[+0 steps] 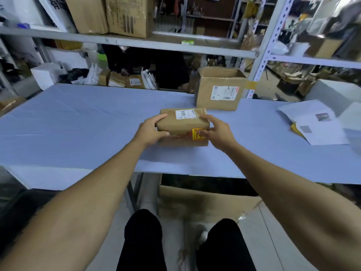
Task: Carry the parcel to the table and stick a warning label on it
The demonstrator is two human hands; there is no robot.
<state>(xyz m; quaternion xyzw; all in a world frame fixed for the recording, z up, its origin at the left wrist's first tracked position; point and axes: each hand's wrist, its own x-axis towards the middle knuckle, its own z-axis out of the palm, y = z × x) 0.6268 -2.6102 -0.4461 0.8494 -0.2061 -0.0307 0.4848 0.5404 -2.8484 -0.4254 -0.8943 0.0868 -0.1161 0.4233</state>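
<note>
A small brown parcel wrapped in tape rests on the blue-covered table, with a white shipping label on its top. My left hand grips the parcel's left end, thumb on the near side. A yellow and red warning label sits at the parcel's near right corner. My right hand lies on that corner, its fingers pressed on the label and partly covering it.
A bigger open cardboard box stands just behind the parcel to the right. White sheets of paper lie at the table's right end. Metal shelving with cartons rises behind. A flattened carton lies under the table's near edge.
</note>
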